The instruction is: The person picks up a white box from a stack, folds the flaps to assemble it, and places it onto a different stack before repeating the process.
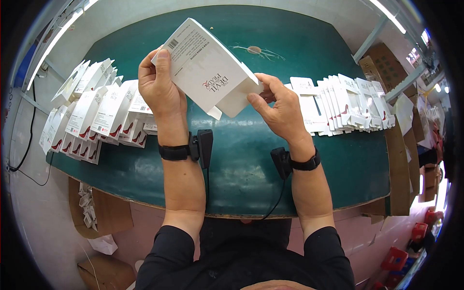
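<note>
A white printed carton (200,67) is held up at a tilt over the green table, its flaps sticking out at the lower end. My left hand (162,82) is closed on its left edge, thumb on the printed face. At the other end my right hand (278,101) pinches a flap near the carton's right corner. To the left stand several opened-up white cartons (108,108) with a red high-heel shoe picture, crowded in rows. On the right a row of flat, folded white cartons (340,106) leans together.
The green table (241,169) spans the view. A clear tangle with a brown oval piece (253,50) lies at the back. A cardboard box (108,212) with white pieces sits below the left edge. Cables run from black wrist straps. Cardboard (398,164) stands along the right edge.
</note>
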`<state>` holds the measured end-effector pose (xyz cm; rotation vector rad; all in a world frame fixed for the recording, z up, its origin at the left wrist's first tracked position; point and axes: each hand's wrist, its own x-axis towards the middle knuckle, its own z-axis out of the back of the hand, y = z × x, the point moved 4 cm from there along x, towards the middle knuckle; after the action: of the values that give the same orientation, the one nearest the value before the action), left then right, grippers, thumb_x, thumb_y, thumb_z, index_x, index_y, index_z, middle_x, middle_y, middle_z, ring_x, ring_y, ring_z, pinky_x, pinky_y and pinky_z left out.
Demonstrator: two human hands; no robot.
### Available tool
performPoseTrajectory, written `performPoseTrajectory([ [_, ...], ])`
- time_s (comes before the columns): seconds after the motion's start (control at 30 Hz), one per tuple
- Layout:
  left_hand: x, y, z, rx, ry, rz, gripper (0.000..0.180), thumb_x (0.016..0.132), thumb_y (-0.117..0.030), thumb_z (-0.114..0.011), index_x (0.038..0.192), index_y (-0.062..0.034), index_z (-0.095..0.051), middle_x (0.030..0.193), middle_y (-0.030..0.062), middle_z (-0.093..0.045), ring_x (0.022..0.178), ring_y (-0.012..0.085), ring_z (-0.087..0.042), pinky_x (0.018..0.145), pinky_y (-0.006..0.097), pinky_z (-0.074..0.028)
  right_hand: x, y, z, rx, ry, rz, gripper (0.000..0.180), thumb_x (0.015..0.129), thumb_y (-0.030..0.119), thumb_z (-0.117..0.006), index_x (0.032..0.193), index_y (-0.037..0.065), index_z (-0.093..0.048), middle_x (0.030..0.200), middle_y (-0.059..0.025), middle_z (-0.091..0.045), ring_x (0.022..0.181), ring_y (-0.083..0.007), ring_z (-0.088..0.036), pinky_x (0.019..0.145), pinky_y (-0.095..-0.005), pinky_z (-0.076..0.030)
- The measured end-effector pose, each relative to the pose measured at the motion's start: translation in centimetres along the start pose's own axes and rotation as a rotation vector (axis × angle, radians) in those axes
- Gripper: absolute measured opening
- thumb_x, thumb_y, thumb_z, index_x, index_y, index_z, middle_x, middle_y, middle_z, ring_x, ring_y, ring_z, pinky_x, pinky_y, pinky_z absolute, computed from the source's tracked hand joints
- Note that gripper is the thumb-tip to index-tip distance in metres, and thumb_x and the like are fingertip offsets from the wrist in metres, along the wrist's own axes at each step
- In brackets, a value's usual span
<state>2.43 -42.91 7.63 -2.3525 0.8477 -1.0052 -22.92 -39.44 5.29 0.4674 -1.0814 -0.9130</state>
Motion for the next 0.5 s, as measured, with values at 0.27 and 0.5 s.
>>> performPoseTrajectory([
  [0.27,0.14,-0.09,0.31,0.01,-0.043,0.002,0.024,0.1,-0.019,-0.076,0.114,-0.0014,-0.065,0.103,0.0087,-0.07,0.094,0.014,-0.07,0.085,0.025,-0.061,0.02,-0.16,-0.13,0.032,-0.03,-0.021,0.043,0.096,0.018,-0.077,0.133,0.001,-0.065,0.098,-0.0111,-0.078,0.085,-0.0175,-0.074,0.079,-0.0312,-0.059],
  [0.5,0.4,0.01,0.58,-0.017,-0.061,-0.003,0.023,0.101,-0.018,-0.075,0.114,-0.0014,-0.064,0.104,0.0085,-0.069,0.093,0.0139,-0.07,0.085,0.026,-0.061,0.01,-0.36,-0.13,0.028,-0.04,-0.064,0.038,0.097,0.018,-0.077,0.129,0.0,-0.067,0.097,-0.0114,-0.079,0.085,-0.0176,-0.075,0.079,-0.0311,-0.06],
])
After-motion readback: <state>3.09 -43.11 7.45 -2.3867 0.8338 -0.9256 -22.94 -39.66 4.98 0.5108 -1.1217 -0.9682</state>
